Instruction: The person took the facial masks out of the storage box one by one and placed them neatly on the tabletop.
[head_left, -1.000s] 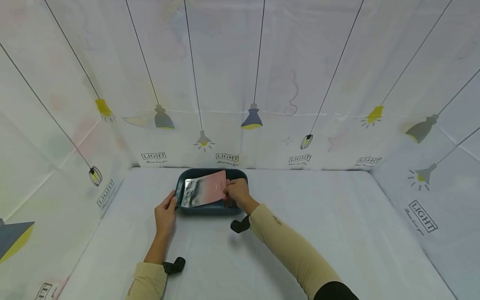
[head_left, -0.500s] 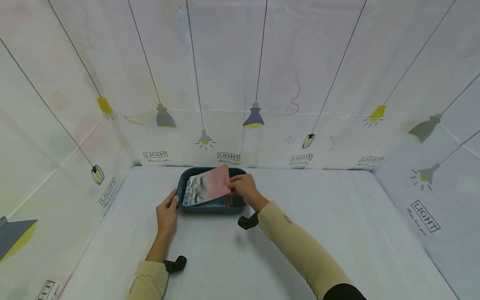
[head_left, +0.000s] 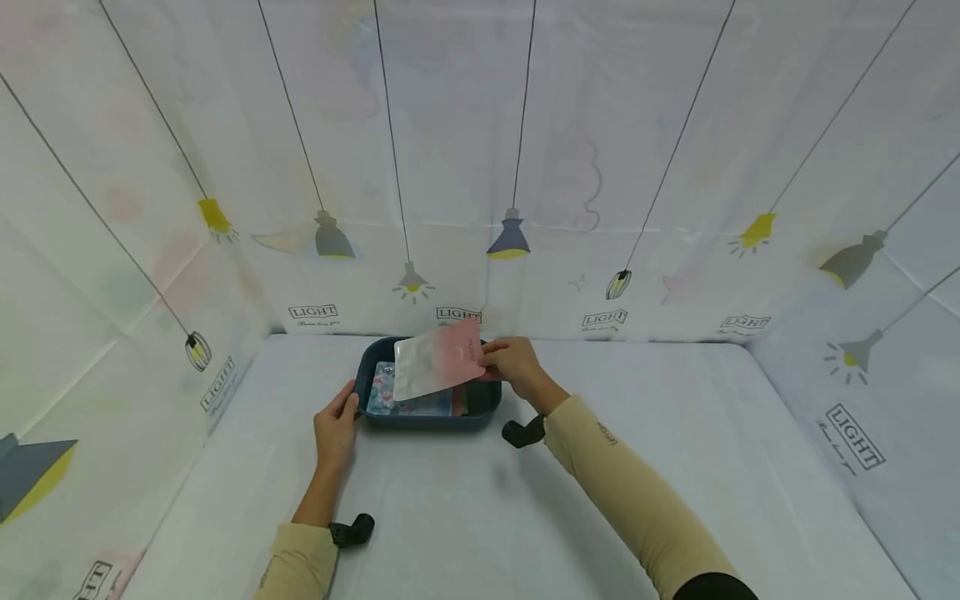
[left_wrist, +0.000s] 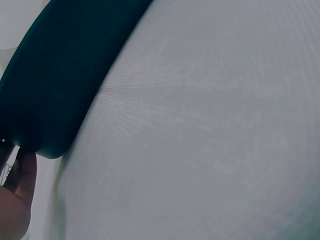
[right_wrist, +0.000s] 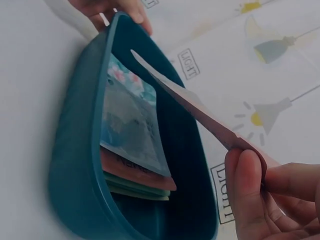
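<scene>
A deep teal plastic bin (head_left: 431, 422) with rounded corners stands on the table. My left hand (head_left: 335, 429) grips it at its left end, thumb and fingers at the wall. My right hand (head_left: 517, 364) pinches the right edge of a flat pink-and-white sheet mask packet (head_left: 435, 362) between thumb and fingers. This packet is tilted above the bin, seen nearly edge-on in the right wrist view. Under it, a stack of more packets lies in the bin: a blue floral packet (right_wrist: 132, 120) on top, a reddish one (right_wrist: 137, 172) and greenish ones below.
A white cloth covers the table (head_left: 637, 467). Just behind the bin rises a white backdrop (head_left: 450, 125) printed with hanging lamps; similar sheets close off the left and right sides. A black wrist camera (head_left: 351, 530) sits on the left forearm, another (head_left: 522, 432) on the right.
My right hand has drawn the pink-and-white packet up and to the right, uncovering the blue floral packet beneath. My left hand stays at the bin's left end.
</scene>
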